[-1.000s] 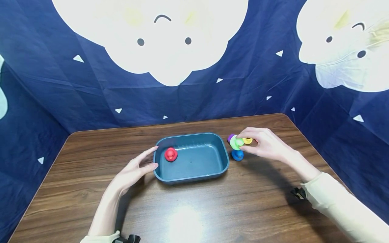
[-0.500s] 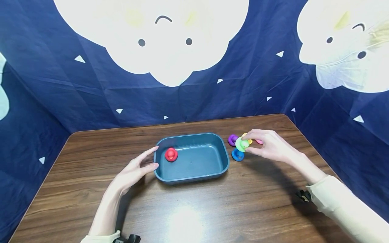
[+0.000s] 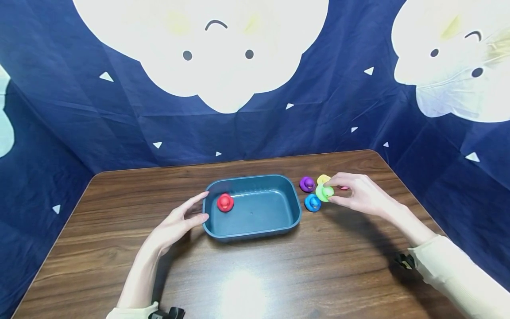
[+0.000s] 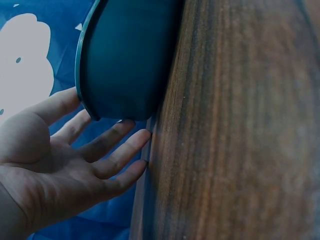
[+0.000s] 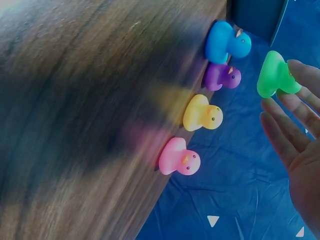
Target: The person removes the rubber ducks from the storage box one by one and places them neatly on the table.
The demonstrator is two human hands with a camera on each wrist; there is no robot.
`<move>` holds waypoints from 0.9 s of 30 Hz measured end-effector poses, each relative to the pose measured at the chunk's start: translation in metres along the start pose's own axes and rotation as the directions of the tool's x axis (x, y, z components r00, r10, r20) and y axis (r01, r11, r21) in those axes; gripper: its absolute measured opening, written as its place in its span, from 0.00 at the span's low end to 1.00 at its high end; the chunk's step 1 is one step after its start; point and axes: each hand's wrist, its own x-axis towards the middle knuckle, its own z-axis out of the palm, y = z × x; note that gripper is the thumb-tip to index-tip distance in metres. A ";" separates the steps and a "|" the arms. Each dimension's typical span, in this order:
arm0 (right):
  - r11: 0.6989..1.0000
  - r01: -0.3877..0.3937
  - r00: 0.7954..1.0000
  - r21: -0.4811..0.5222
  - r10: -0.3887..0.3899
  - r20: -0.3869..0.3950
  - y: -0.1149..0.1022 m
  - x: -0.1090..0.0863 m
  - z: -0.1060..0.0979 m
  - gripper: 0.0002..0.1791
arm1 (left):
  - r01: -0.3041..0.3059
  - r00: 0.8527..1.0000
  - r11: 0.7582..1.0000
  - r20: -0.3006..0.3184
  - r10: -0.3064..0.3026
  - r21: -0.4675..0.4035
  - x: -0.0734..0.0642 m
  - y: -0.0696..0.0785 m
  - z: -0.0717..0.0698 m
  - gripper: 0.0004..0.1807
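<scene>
My right hand (image 3: 360, 191) pinches a green rubber duck (image 3: 324, 193) between thumb and fingers. In the right wrist view the green duck (image 5: 273, 75) is up off the table. Around it stand a blue duck (image 3: 312, 203), a purple duck (image 3: 307, 184) and a yellow duck (image 3: 323, 179). A pink duck (image 5: 179, 157) is mostly hidden behind my fingers in the head view. At the left end of the blue-green tray (image 3: 252, 231), my left hand (image 3: 175, 227) has its fingers spread, with thumb and fingertip at the rim. Inside the tray, toward its left end, sits a red duck (image 3: 225, 202).
The wooden table (image 3: 334, 279) has rounded back corners and ends at a dark blue curtain (image 3: 255, 137) with white cloud faces. Glare (image 3: 243, 292) brightens the table's front middle.
My right hand has moved the green duck right and slightly toward me, away from the purple duck. The yellow and pink ducks show differently behind it. My left hand stays at the tray.
</scene>
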 end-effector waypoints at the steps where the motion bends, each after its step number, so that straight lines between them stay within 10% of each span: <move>1: 1.000 0.000 1.000 -0.003 0.000 0.000 0.001 -0.001 0.000 0.17 | 0.000 1.000 1.000 0.000 0.000 0.000 0.000 0.000 0.000 0.40; 27: 0.996 -0.067 0.997 -0.059 0.070 0.042 0.020 -0.020 0.008 0.19 | 0.001 1.000 1.000 0.002 -0.001 0.005 0.000 0.000 0.000 0.39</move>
